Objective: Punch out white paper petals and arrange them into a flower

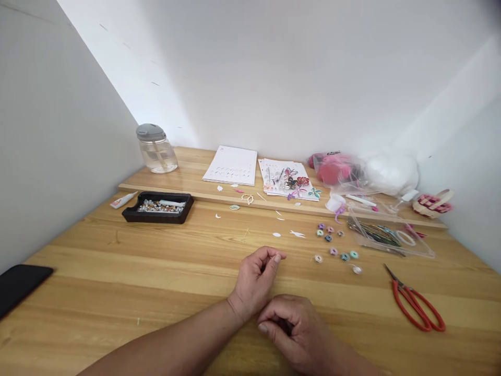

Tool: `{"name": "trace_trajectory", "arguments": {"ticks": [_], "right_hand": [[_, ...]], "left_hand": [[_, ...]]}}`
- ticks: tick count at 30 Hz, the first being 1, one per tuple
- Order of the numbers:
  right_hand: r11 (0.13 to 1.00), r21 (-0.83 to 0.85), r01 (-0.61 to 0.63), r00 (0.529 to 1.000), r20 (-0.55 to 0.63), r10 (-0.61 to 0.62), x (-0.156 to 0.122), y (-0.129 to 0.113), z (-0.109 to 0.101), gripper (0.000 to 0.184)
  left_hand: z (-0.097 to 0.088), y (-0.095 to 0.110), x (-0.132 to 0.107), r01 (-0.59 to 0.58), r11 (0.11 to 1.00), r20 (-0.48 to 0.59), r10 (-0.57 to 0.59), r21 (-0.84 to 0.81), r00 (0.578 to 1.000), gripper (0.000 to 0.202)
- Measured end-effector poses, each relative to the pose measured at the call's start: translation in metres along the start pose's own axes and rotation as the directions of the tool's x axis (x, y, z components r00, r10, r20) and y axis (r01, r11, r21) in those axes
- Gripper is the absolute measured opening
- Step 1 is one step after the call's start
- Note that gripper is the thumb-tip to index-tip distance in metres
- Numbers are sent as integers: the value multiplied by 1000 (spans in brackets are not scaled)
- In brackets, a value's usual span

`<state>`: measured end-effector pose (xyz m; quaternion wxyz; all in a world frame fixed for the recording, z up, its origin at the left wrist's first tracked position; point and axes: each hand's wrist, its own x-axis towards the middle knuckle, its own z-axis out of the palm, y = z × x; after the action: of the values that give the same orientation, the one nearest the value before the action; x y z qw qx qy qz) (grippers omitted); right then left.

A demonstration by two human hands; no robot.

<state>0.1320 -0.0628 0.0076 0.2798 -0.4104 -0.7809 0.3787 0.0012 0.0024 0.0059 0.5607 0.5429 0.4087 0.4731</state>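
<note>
Thread bobbins (345,257) sit on the counter (156,282) left of and beyond the red-handled scissors (415,305), grouped, likely to keep each colour easy to pick. The left hand (254,277), left of the scissors, presses thumb and forefinger together, perhaps for fine control; anything between them is too small to tell. The right hand (293,329), also left of the scissors, curls loosely, probably resting; its fingertips are hidden, so I cannot tell how far it closes.
</note>
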Motion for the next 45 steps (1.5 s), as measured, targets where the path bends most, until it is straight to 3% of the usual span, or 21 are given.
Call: {"name": "trace_trajectory", "arguments": {"ticks": [19,27,45], "right_hand": [[1000,22,11,1000,7,-11,0,-1,0,8],[1000,14,25,1000,-1,-25,-1,-1,-3,7],[993,-103,57,998,13,-56,5,2,-4,17]], "left_hand": [[1,6,-3,8,1000,-1,-8,4,1000,27],[0,6,-2,49,997,-12,-50,-55,999,32],[-1,1,1,-7,990,-34,2,-144,999,46]]}}
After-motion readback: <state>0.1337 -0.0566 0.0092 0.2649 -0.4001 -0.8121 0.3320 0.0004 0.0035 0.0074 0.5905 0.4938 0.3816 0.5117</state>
